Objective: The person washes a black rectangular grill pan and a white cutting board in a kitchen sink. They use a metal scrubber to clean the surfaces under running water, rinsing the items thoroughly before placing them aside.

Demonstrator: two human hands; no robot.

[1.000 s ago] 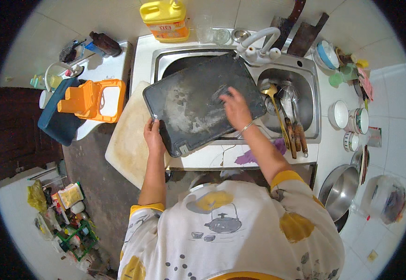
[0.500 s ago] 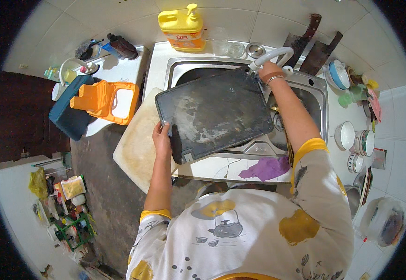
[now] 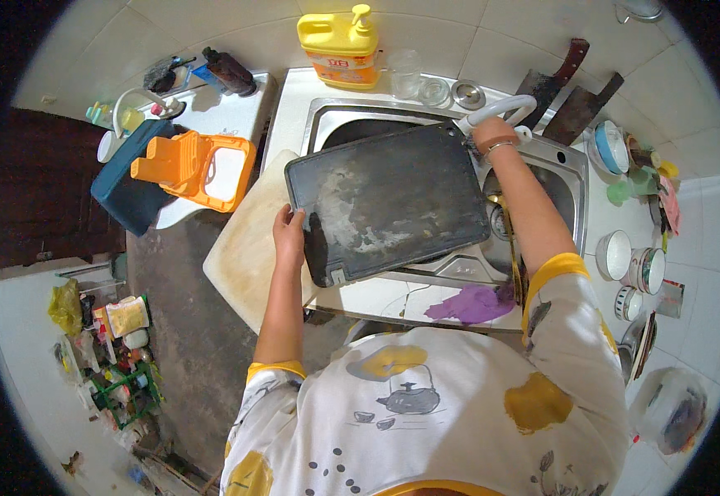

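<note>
Board (image 3: 389,202) pinched mid-frame by left hand (image 3: 289,236); right hand (image 3: 494,135), grip unclear, at one faucet (image 3: 504,106); two cleavers (image 3: 572,116), upper right; white surface (image 3: 612,213), tiled wall (image 3: 434,37).

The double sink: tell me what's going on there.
Someone's left hand holds the left edge of a dark cutting board over the double sink, partly covering it. The right hand is up at the white faucet; its exact grip is hidden. A purple cloth lies at the front of the counter.
</note>
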